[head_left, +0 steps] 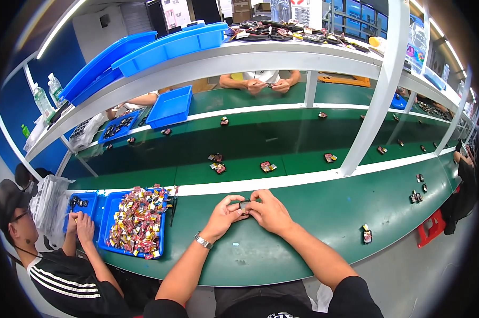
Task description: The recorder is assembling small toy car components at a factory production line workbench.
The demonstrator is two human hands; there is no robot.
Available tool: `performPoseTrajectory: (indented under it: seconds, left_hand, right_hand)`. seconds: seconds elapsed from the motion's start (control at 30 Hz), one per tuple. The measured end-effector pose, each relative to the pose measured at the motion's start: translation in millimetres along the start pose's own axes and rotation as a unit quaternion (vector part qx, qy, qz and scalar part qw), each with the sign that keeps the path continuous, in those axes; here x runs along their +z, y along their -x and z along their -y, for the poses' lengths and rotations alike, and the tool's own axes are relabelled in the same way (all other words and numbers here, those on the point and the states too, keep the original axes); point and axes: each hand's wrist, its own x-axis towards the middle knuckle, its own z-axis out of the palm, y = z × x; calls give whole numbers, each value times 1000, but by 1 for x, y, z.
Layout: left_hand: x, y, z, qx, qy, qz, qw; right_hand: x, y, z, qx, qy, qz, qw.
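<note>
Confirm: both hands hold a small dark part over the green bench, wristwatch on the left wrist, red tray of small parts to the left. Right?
Not quite. The tray of small parts is blue, not red, as the head view shows. The rest stands: the left hand and right hand hold a small dark part over the green bench, wristwatch on the left wrist.

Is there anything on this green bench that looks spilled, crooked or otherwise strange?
Nothing looks damaged. The blue tray is heaped with small parts, some reaching over its rim at the top. Both hands, left hand and right hand, hold a small dark part.
</note>
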Motion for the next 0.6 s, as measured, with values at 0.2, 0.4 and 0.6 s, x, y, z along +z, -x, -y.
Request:
performPoseTrajectory:
  seconds: [0.2, 0.4, 0.6]
  left_hand:
    - [0, 0, 0, 25, -38, 29, 999]
    - [0, 0, -2, 13, -19, 44, 999]
    - [-6, 1, 3, -19, -25, 28, 999]
  right_hand:
    - [1, -1, 2, 40, -71, -18, 997]
    - [2, -1, 0, 59, -62, -7, 996]
    - [-3, 0, 0, 13, -117, 33, 992]
